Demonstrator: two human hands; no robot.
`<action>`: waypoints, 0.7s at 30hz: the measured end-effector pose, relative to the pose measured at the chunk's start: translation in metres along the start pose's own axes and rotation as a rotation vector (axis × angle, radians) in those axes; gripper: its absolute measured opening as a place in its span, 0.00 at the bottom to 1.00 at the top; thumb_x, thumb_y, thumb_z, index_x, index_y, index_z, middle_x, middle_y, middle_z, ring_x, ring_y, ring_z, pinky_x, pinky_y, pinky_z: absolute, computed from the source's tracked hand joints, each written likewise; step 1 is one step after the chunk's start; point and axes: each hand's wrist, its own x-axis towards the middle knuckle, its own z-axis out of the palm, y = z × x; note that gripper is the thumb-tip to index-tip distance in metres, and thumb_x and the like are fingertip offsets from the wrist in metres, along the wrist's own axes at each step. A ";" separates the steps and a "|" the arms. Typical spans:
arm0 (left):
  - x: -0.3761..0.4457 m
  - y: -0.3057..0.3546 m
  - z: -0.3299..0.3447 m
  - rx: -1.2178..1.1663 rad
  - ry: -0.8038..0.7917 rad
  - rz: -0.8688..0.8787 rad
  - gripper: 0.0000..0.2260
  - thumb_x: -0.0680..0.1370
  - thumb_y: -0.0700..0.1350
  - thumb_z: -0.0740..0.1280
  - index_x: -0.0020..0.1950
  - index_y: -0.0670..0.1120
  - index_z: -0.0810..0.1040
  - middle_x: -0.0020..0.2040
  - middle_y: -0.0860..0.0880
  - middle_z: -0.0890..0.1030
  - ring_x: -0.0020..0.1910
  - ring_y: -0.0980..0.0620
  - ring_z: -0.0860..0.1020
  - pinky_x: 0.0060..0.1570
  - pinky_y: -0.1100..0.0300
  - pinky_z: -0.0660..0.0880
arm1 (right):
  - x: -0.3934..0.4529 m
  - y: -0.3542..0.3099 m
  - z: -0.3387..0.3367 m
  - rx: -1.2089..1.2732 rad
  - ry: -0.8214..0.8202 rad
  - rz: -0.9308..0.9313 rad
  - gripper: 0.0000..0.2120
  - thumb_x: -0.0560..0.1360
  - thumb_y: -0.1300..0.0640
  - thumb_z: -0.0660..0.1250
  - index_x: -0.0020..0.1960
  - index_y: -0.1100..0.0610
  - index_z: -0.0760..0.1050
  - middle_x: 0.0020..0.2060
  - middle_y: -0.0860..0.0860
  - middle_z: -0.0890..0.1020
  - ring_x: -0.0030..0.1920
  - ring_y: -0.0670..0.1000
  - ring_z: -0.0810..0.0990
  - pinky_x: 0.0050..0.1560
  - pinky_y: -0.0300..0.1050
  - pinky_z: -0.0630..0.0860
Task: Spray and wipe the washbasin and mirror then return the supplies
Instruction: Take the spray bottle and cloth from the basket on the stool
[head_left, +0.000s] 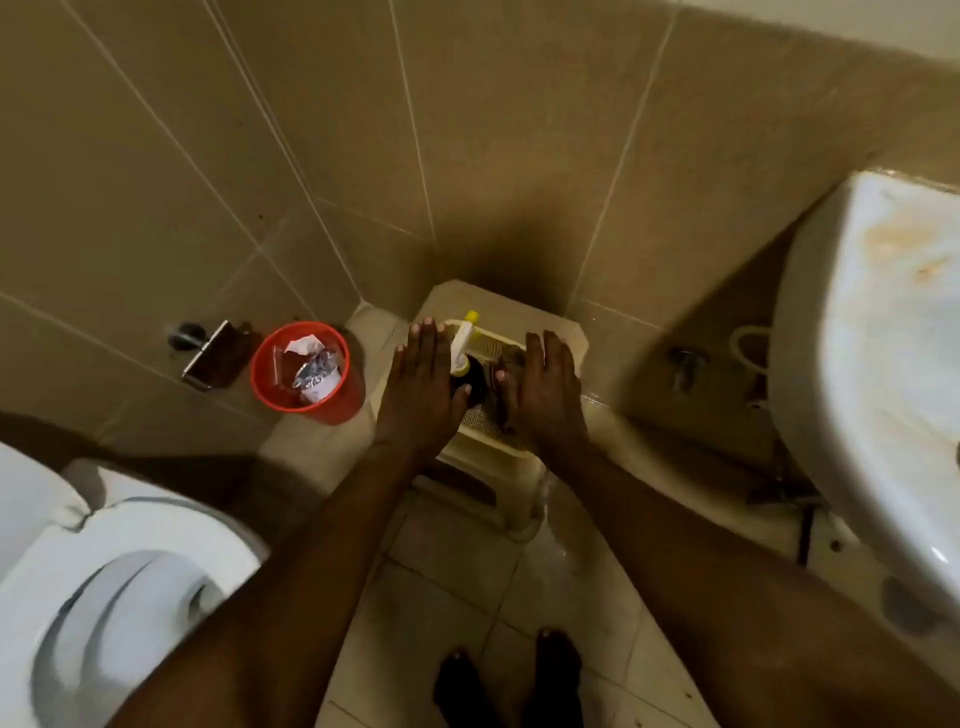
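spray bottle (464, 340) in basket (485, 421), bin (304, 371) left

Glossy wall tiles (493, 130), perforated plastic basket (491, 343), glazed ceramic washbasin (883, 364).

**A small tiled home bathroom**

I look down into a bathroom corner. Beige tiles cover the walls (467, 130) and the floor. A white toilet (104, 587) sits at the lower left. Beyond the toilet stands a red waste bin (265, 374), and well to the toilet's right hangs a white washbasin (883, 364).
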 end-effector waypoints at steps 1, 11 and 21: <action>0.001 -0.006 0.006 -0.031 0.003 -0.046 0.34 0.79 0.49 0.61 0.76 0.36 0.48 0.77 0.36 0.51 0.77 0.40 0.48 0.72 0.54 0.41 | 0.004 0.000 0.011 -0.014 -0.015 -0.014 0.26 0.80 0.50 0.58 0.73 0.62 0.59 0.73 0.62 0.60 0.73 0.62 0.58 0.71 0.56 0.60; 0.013 -0.043 0.045 -0.433 -0.159 -0.118 0.30 0.80 0.41 0.61 0.78 0.49 0.48 0.67 0.36 0.74 0.61 0.40 0.76 0.53 0.58 0.70 | 0.026 0.003 0.080 -0.055 -0.092 0.265 0.35 0.75 0.55 0.67 0.75 0.54 0.52 0.72 0.59 0.61 0.71 0.65 0.60 0.68 0.60 0.63; 0.051 -0.055 0.053 -0.558 -0.167 -0.022 0.50 0.68 0.54 0.76 0.78 0.41 0.46 0.48 0.42 0.82 0.46 0.47 0.79 0.41 0.63 0.71 | 0.031 0.015 0.099 -0.072 -0.034 0.205 0.32 0.70 0.50 0.72 0.69 0.50 0.62 0.65 0.58 0.66 0.63 0.63 0.66 0.53 0.58 0.73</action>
